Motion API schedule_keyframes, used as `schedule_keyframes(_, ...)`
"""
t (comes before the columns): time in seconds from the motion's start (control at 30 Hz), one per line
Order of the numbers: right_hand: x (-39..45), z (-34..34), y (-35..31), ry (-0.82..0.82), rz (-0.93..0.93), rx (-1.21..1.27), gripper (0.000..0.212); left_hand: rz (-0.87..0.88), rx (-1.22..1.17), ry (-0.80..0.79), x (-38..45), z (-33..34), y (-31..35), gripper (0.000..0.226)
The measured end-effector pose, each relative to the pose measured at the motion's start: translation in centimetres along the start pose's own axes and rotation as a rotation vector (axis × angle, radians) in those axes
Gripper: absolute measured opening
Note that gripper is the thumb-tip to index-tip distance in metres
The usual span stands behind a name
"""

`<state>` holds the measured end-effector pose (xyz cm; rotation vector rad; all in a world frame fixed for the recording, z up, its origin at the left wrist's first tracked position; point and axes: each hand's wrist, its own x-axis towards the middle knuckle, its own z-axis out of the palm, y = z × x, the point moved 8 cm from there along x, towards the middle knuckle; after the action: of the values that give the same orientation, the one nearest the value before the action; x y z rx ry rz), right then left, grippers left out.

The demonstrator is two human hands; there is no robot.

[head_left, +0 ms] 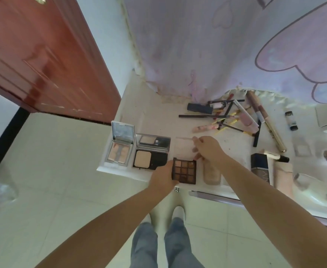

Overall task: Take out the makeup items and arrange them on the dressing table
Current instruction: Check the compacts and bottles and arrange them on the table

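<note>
A brown eyeshadow palette [184, 171] lies open near the front edge of the white dressing table [154, 120]. My left hand [163, 177] grips its left side. My right hand [207, 149] holds the palette's clear lid [184, 147] tilted up by its right edge. Left of it lie an open black powder compact [150, 154] and an open silver blush compact [120, 144]. Right of the palette lies a beige foundation bottle [212, 174].
A heap of pencils, brushes and lip tubes [234, 117] lies at the back of the table. A dark blue bottle [260, 166], a pink tube [283, 176] and a white pouch [313, 188] sit at the right. A red door [42, 55] stands left.
</note>
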<state>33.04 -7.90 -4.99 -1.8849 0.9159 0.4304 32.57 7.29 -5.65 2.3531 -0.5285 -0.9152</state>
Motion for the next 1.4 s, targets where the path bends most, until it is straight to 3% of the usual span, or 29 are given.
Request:
schedule_keyframes(0.17,0.6,-0.7,-0.4,-0.015,-0.029,-0.164,0.032,0.004,0.114,0.03,0.2,0.2,0.0,0.043)
schedule_keyframes(0.33,0.5,-3.8,-1.7,0.215,-0.342,-0.575,0.031,-0.059,0.215,0.065,0.1,0.3,-0.6,0.039)
schedule_keyframes(0.47,1.6,-3.3,1.7,-0.008,-0.129,-0.833,0.036,-0.048,0.24,0.092,-0.6,0.2,-0.6,0.042)
schedule_keyframes(0.67,1.5,-3.5,1.5,-0.088,-0.095,-0.774,0.031,0.023,0.248,0.118,-1.5,-1.5,0.3,0.044)
schedule_keyframes(0.8,-1.7,-5.6,0.3,-0.11,-0.142,-0.745,0.036,0.08,0.24,0.025,-1.4,-2.4,2.2,0.045)
schedule_keyframes(0.93,-6.4,-9.6,-2.8,0.069,-0.268,-0.555,0.037,0.232,0.225,-0.034,-1.9,-2.7,6.5,0.068)
schedule_keyframes(1.03,-10.3,-12.9,-6.1,0.265,-0.379,-0.394,0.044,0.397,0.231,0.139,-3.1,-4.7,11.4,0.075)
schedule_keyframes(1.13,-13.7,-15.1,-8.5,0.359,-0.392,-0.196,0.041,0.505,0.194,0.385,-4.4,-8.9,16.3,0.052)
schedule_keyframes(1.2,-15.9,-16.3,-10.2,0.43,-0.422,-0.144,0.041,0.545,0.252,0.443,-5.1,-11.4,19.0,0.032)
schedule_keyframes(1.33,-20.8,-18.8,-13.3,0.691,-0.58,-0.072,0.046,0.723,0.477,0.392,-7.4,-13.9,22.9,0.03)
schedule_keyframes(1.4,-23.1,-19.0,-14.0,0.695,-0.713,0.007,0.044,0.767,0.493,0.236,-8.2,-14.5,23.6,0.029)
